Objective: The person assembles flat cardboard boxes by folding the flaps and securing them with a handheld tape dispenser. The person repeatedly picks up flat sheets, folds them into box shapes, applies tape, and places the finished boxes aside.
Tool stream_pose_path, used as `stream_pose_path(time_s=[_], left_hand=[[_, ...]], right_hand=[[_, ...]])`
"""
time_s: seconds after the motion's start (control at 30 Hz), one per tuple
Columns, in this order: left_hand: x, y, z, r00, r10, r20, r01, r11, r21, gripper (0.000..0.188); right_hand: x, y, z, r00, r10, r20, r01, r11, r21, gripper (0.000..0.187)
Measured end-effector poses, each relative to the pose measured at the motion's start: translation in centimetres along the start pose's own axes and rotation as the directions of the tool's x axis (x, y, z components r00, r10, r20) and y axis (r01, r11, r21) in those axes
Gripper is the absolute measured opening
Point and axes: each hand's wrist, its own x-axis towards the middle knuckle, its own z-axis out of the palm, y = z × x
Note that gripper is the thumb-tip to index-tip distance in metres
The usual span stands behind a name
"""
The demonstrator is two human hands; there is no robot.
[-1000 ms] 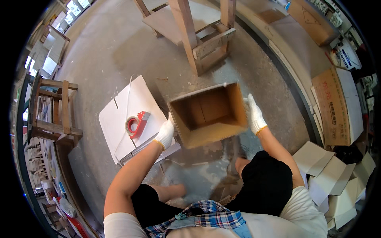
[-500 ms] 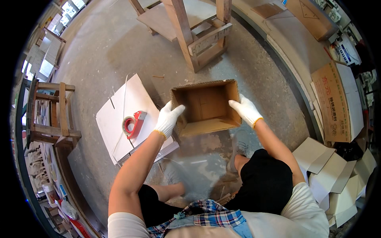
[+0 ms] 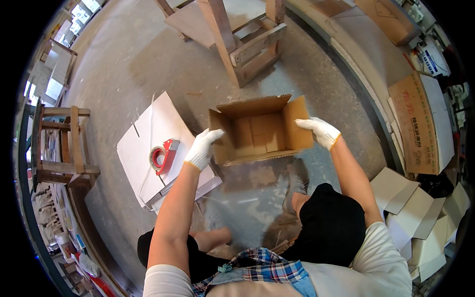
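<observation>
An open-topped cardboard box (image 3: 262, 156) is held up between my two white-gloved hands, its brown inside facing me. My left hand (image 3: 201, 147) grips the left wall, thumb over the rim. On the opposite side my right hand (image 3: 321, 131) pinches the right wall or flap, which leans outward. Nothing lies inside the box. Left of it, a red tape dispenser (image 3: 168, 157) with a roll of clear tape rests on a stack of flat white cardboard (image 3: 143, 143) on the floor. The fingers behind the walls are hidden.
A wooden stand (image 3: 237, 54) is ahead on the concrete floor. Wooden frames (image 3: 74, 143) stand at the left. Along the right lie a printed carton (image 3: 413, 123) and a heap of open white boxes (image 3: 410, 218). My feet are below the box.
My hands have moved farther apart. The box's right side now leans outward and its opening looks wider. The dispenser and cardboard stack have stayed in place.
</observation>
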Motion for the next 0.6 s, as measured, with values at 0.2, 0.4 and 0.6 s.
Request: stream_pose_path(time_s=[0.2,0.4,0.6], left_hand=[[1.1,-4.3,-4.2,0.997,-0.057,-0.047,0.034,0.919,-0.392,0.056],[5.8,-6.8,-6.0,0.925,0.076,-0.371,0.071,0.927,0.367,0.065],[10.9,-13.1,-4.0,0.847,0.29,-0.446,0.193,0.614,0.765,0.072]], right_hand=[[1.5,5.8,-2.0,0.999,-0.032,-0.011,0.032,0.804,0.594,0.06],[4.8,7.9,-1.5,0.952,0.022,-0.304,-0.039,0.998,-0.048,0.075],[8.0,12.5,-2.6,0.826,-0.171,-0.537,-0.044,0.931,-0.363,0.092]])
